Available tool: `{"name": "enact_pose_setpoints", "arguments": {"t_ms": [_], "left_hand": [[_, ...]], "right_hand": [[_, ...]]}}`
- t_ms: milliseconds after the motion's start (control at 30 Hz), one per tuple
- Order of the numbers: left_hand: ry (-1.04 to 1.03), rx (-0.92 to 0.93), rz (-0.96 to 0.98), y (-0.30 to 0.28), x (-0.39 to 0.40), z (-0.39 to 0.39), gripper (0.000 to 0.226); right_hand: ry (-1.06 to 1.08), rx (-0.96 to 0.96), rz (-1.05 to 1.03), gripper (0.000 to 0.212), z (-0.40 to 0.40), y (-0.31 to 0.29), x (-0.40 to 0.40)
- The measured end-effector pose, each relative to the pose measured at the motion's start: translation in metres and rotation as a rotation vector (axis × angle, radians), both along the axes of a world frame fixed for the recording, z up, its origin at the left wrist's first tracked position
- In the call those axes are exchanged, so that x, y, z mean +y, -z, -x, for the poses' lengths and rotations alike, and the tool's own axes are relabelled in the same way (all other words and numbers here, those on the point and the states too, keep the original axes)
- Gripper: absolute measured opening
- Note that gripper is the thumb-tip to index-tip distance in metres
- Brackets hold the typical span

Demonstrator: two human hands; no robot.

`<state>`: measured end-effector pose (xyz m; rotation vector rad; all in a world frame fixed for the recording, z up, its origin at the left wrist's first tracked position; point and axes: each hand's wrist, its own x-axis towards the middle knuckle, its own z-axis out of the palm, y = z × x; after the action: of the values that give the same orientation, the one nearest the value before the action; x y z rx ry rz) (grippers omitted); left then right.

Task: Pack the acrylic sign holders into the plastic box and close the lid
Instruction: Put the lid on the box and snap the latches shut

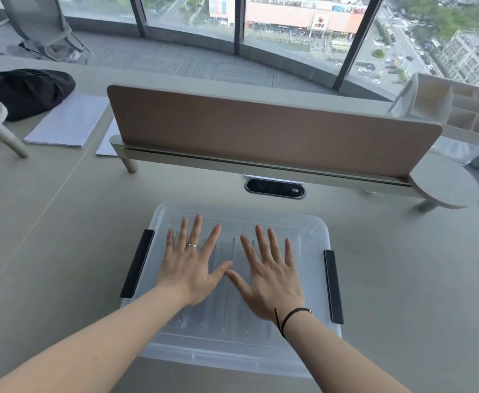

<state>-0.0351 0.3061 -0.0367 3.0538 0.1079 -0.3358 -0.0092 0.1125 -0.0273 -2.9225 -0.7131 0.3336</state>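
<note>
A clear plastic box (312,231) stands on the desk in front of me with its translucent lid (232,344) lying flat on top. Black latch handles sit along its left side (137,263) and right side (332,286). Through the lid I make out several acrylic sign holders (224,313) lying inside. My left hand (190,265) and my right hand (269,276) lie flat on the lid side by side, fingers spread and straight, thumbs nearly touching at the middle.
A brown desk divider (261,129) runs across behind the box, with a black cable port (274,188) below it. A black bag (25,92) and papers (68,120) lie at the far left. A white organiser (459,109) stands at the far right.
</note>
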Motion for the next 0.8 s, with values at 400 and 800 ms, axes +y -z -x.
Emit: {"name": "enact_pose_setpoints", "arguments": {"t_ms": [400,800], "left_hand": [[0.083,0.012,0.037,-0.006,-0.003,0.037,0.078],[0.077,-0.029,0.012,-0.001,-0.002,0.030,0.078]], "right_hand": [[-0.135,-0.037,-0.080,0.073,0.018,0.003,-0.021],[-0.126,-0.027,-0.080,0.074,0.012,0.007,-0.018]]}}
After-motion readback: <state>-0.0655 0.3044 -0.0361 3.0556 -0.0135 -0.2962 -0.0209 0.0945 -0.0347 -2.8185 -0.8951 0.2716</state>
